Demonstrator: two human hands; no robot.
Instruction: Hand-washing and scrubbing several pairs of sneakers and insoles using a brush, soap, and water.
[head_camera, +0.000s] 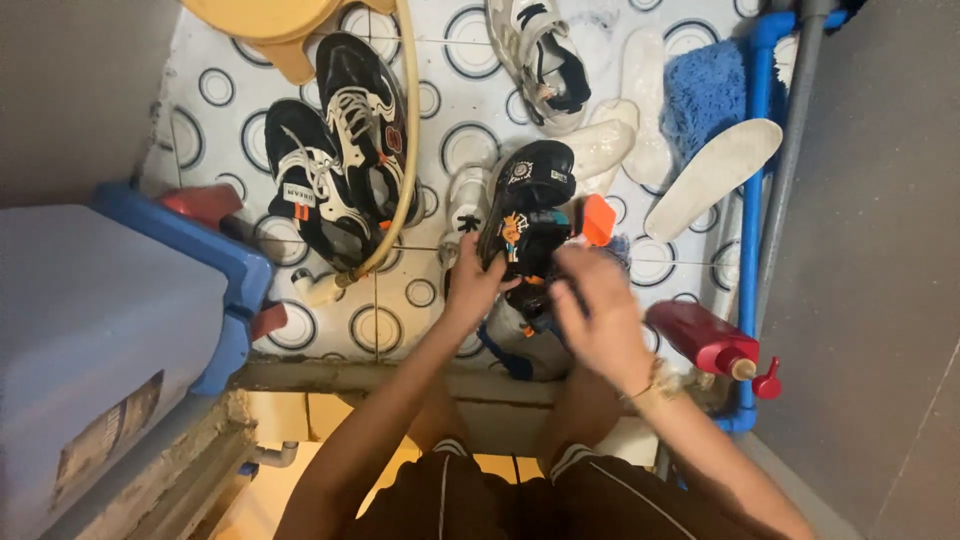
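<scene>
My left hand (472, 285) grips the near end of a black shoe (532, 190) with a small colourful figure on it, holding it over the patterned tile floor (400, 310). My right hand (598, 308) is closed over the shoe's right side, blurred, and what it holds is hidden. An orange piece (598, 219) sticks out just beyond my right fingers. A white bottle-like thing (466, 205) lies beside the shoe on its left.
A pair of black-and-white sneakers (335, 165) and a beige hose (405, 140) lie at left. A white shoe (540, 60), white insoles (712, 175), a blue cloth (704, 92), a red bottle (702, 338), a blue pipe (752, 220), a yellow stool (265, 25) and a blue-lidded tub (110, 310) surround the area.
</scene>
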